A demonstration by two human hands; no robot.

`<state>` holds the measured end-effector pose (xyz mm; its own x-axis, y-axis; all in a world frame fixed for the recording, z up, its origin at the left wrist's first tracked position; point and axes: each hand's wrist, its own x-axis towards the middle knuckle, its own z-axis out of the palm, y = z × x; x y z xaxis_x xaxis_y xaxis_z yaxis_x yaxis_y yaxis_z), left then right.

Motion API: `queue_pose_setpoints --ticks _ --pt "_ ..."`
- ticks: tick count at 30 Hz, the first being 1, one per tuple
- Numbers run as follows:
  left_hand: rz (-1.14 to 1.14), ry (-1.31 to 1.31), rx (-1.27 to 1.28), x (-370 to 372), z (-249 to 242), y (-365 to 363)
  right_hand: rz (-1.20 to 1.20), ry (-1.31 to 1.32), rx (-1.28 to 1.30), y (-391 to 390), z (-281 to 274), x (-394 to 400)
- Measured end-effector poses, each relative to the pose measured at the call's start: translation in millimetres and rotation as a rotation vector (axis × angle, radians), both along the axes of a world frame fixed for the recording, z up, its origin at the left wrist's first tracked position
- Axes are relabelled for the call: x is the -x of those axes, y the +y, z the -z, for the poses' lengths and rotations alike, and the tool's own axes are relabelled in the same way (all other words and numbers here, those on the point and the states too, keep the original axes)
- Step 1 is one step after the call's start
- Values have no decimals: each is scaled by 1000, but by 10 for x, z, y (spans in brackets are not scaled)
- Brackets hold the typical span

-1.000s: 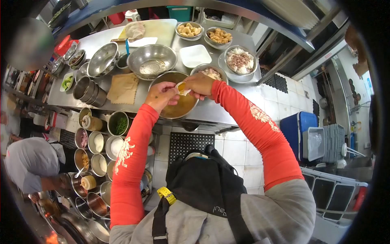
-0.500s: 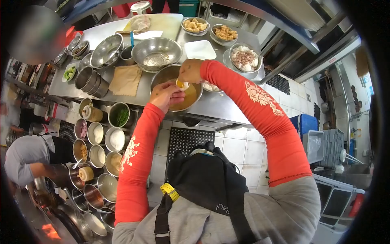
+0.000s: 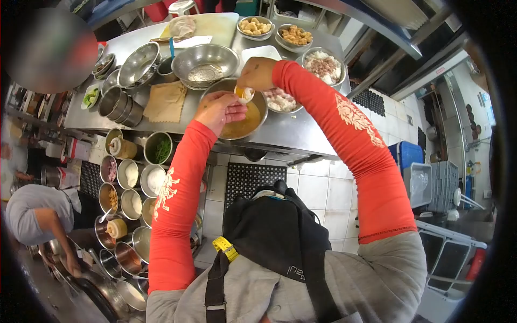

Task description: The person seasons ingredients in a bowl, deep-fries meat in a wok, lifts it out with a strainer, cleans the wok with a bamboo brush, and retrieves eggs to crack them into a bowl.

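Observation:
My right hand (image 3: 257, 74) is closed at the fingertips round a small white-and-yellow thing (image 3: 246, 95), whose kind I cannot tell. Just left of it my left hand (image 3: 218, 111) is turned partly palm up, fingers stretched out and lightly curved, with nothing seen in them. Both hands are over a metal bowl (image 3: 263, 119) that holds yellow-brown liquid. At its right, partly behind my right forearm, sits a bowl of white and pinkish food (image 3: 281, 100). A metal colander (image 3: 206, 65) stands just behind the bowl of liquid.
A folded tan cloth (image 3: 165, 102) and stacked metal pots (image 3: 119, 106) lie to the left. Metal containers of ingredients (image 3: 129, 173) stand in rows below. Food bowls (image 3: 256, 27) line the back right. A person in a grey shirt (image 3: 37, 212) works at lower left.
My right hand has risen slightly with the small white-and-yellow thing, and my left hand has shifted a little left. More of the white and pinkish food shows. The other person's arm now reaches downward.

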<state>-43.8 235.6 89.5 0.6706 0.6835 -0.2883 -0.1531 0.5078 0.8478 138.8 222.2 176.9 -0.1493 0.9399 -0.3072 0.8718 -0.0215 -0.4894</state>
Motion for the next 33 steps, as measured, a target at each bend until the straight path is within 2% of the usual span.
queue_pose_setpoints --ticks 1,2,5,6,10,14,19,21,24,26,33 --pt "7 0 -10 -60 -53 -27 18 17 -26 -67 -46 -70" --pt "17 -4 -20 -152 -115 -69 -148 4 -182 -72 -2 -173" --pt "24 -50 -3 -534 -123 -255 173 103 12 -350 4 -567" --pt "22 -69 11 -685 -108 -337 94 30 -61 -407 96 -766" --pt "165 -103 61 -1438 25 -685 256 190 52 -1071 35 -1428" --pt "196 -114 156 -2367 199 -1135 409 181 59 -1606 194 -2277" --pt "224 -102 213 -3617 519 -1529 322 135 -110 -2139 552 -3468" --pt "222 -105 232 -4012 676 -1675 408 215 -20 -2308 581 -3797" --pt "185 -137 277 -4479 858 -1737 406 297 -156 -2474 929 -4306" --pt "170 -111 291 -4727 960 -1746 469 469 -110 -2543 1118 -4562" --pt "149 -34 295 -5194 1077 -1701 579 711 -14 -2543 1409 -5101"
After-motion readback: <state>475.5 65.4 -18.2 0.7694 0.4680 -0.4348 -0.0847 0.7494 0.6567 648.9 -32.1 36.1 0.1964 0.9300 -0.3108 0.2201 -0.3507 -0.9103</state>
